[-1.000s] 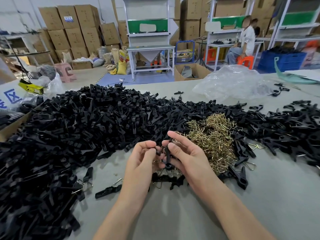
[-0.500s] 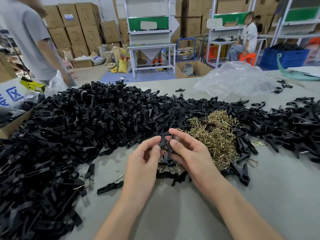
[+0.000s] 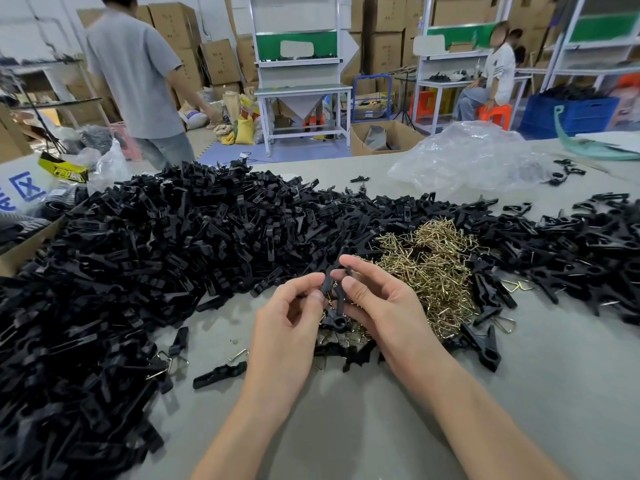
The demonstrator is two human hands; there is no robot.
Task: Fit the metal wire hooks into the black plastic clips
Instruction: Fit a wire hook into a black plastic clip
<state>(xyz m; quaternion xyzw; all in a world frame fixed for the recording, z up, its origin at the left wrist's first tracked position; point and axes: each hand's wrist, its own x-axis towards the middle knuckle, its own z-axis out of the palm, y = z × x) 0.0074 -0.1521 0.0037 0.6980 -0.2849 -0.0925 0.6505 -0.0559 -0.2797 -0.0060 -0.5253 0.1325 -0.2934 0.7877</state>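
Observation:
A black plastic clip (image 3: 335, 299) is held upright between both hands above the grey table (image 3: 519, 393). My left hand (image 3: 287, 327) pinches its left side with thumb and forefinger. My right hand (image 3: 384, 299) pinches its upper right part. A brass wire hook shows faintly behind the clip near my fingers. A heap of brass wire hooks (image 3: 429, 268) lies just right of my hands. A huge pile of black clips (image 3: 131, 265) covers the left and far side of the table.
More black clips (image 3: 588, 251) spread to the right. Finished clips with hooks (image 3: 485, 341) lie near my right wrist. A clear plastic bag (image 3: 474, 157) sits at the back right. A person in a grey shirt (image 3: 138, 77) stands beyond the table's left; another person (image 3: 491, 74) sits at a far bench.
The person in grey has walked in from the left behind the table. My hands have lifted the clip slightly and shifted their fingers on it.

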